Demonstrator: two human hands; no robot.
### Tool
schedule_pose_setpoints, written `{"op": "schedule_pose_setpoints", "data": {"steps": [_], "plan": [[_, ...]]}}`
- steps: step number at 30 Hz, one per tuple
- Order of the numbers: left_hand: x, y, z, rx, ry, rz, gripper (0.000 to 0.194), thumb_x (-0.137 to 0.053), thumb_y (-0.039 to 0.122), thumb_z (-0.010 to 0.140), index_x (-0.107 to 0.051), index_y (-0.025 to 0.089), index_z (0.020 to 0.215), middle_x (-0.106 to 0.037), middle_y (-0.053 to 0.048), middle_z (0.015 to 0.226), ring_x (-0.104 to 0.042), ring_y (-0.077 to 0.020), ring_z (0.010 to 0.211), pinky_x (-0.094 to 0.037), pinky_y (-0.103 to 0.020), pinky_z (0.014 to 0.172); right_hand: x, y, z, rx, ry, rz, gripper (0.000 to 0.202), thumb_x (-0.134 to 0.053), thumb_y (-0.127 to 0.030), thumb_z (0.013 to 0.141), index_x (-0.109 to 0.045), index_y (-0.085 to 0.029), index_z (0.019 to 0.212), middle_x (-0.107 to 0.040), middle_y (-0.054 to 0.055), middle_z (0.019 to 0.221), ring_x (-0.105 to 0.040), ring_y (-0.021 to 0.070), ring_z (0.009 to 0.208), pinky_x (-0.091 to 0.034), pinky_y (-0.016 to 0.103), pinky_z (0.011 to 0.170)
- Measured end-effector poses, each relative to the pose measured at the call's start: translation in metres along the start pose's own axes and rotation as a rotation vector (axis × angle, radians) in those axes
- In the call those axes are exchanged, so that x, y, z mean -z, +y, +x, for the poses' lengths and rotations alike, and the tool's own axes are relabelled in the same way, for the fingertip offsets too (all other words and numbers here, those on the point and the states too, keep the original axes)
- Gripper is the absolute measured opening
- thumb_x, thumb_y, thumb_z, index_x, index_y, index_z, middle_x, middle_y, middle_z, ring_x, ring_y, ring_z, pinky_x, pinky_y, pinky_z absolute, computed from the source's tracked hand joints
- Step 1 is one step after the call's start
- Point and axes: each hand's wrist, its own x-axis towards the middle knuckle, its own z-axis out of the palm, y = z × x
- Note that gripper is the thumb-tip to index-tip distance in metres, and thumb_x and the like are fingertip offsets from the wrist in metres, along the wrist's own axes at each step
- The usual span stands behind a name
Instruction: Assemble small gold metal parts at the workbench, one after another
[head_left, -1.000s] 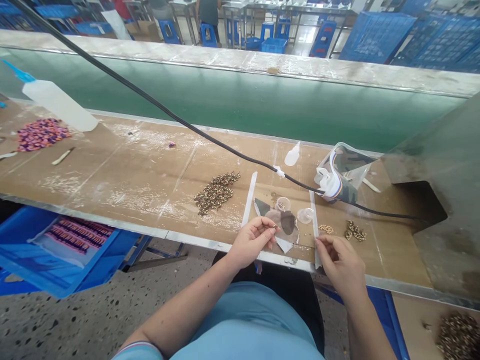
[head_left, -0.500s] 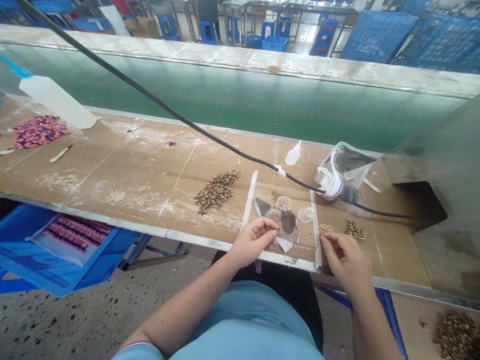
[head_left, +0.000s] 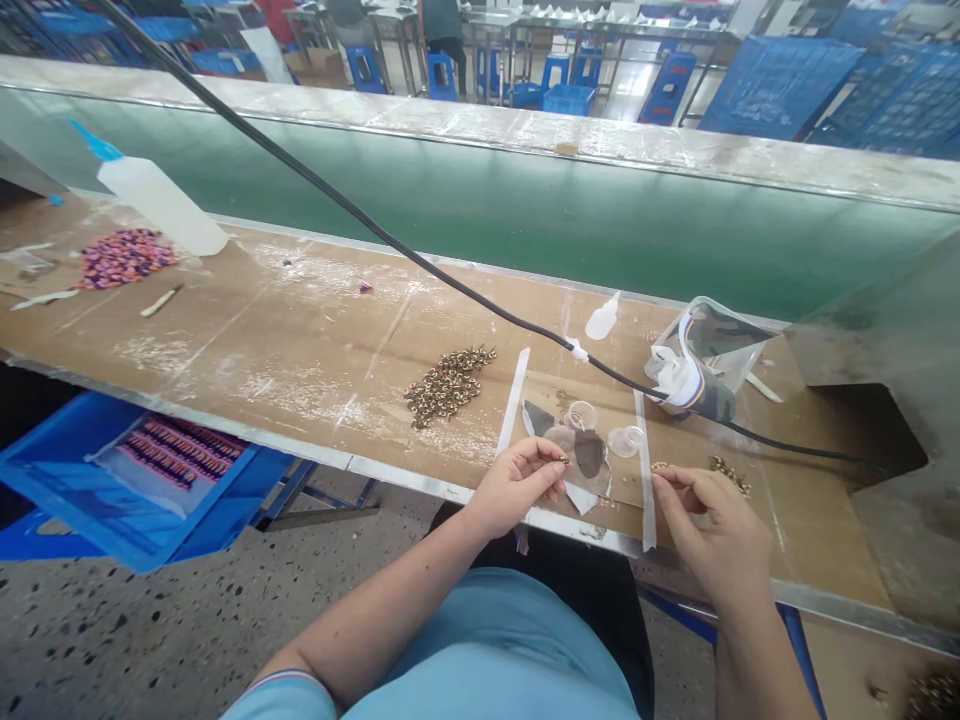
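Observation:
My left hand [head_left: 521,480] pinches a small dark-and-gold piece [head_left: 564,461] between thumb and fingertips, above the near part of a stained sheet [head_left: 592,455]. My right hand [head_left: 712,530] is closed at the fingertips beside the right white tape strip [head_left: 646,500]; whatever it may hold is too small to make out. Just beyond its fingertips lie small light pieces [head_left: 658,465], partly hidden. A little pile of dark-and-gold pieces [head_left: 731,476] is behind that hand. Two small clear round dishes [head_left: 580,415] [head_left: 626,441] stand at the sheet. A larger pile [head_left: 448,385] lies left of the left tape strip [head_left: 513,400].
A black cable [head_left: 420,262] crosses above the table. At the back are a small white bottle [head_left: 602,318] and an open clear bag [head_left: 694,360]. Further left lie a large bottle [head_left: 165,205] and purple-orange pieces [head_left: 127,258]. A metal panel [head_left: 892,400] stands at right.
The view has shifted, so most things appear further right. My right hand now covers more of the light pieces and the small pile. My left hand keeps its pinch on the small piece.

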Motion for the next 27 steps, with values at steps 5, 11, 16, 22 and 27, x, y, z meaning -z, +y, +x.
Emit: {"op": "schedule_pose_setpoints", "data": {"steps": [5,11,16,22,27], "plan": [[0.003,-0.005,0.003,-0.046,0.013,-0.076,0.038,-0.076,0.044,0.065,-0.058,0.015,0.081,-0.060,0.001,0.068,-0.055,-0.0073,0.056,-0.043,-0.021,0.054,0.002,-0.015,0.028,0.141,0.063,-0.084,0.023,-0.054,-0.040,0.088,-0.069,-0.024,0.082,-0.065,0.003,0.076,-0.058,0.0159,0.069,-0.042,0.029,0.064],[0.004,-0.004,0.003,-0.033,0.014,-0.106,0.040,-0.077,0.045,0.064,-0.058,0.015,0.081,-0.060,0.001,0.065,-0.054,-0.0073,0.055,-0.042,-0.021,0.055,-0.001,-0.020,0.040,0.252,0.061,-0.109,0.021,-0.056,-0.038,0.088,-0.070,-0.023,0.084,-0.066,0.002,0.076,-0.058,0.0145,0.067,-0.040,0.029,0.066],[0.002,-0.001,0.003,-0.016,0.008,-0.114,0.041,-0.077,0.047,0.064,-0.058,0.015,0.081,-0.059,0.002,0.062,-0.054,-0.0074,0.055,-0.042,-0.021,0.055,-0.018,-0.035,0.041,0.398,0.054,-0.204,0.020,-0.055,-0.036,0.089,-0.070,-0.023,0.091,-0.066,0.002,0.074,-0.055,0.0143,0.068,-0.035,0.031,0.072],[0.003,-0.006,0.005,-0.043,0.011,-0.131,0.041,-0.078,0.046,0.063,-0.058,0.015,0.081,-0.060,0.000,0.068,-0.056,-0.0082,0.057,-0.043,-0.022,0.055,-0.034,-0.045,0.049,0.414,0.049,-0.192,0.018,-0.055,-0.032,0.089,-0.071,-0.026,0.086,-0.066,0.001,0.073,-0.049,0.0142,0.068,-0.030,0.032,0.073],[0.002,-0.005,0.005,-0.045,0.014,-0.135,0.041,-0.078,0.046,0.061,-0.059,0.015,0.079,-0.060,0.000,0.069,-0.057,-0.0085,0.059,-0.044,-0.022,0.055,-0.037,-0.041,0.054,0.404,0.077,-0.232,0.022,-0.053,-0.032,0.090,-0.071,-0.024,0.081,-0.066,0.002,0.072,-0.050,0.0139,0.066,-0.031,0.032,0.072]]}}
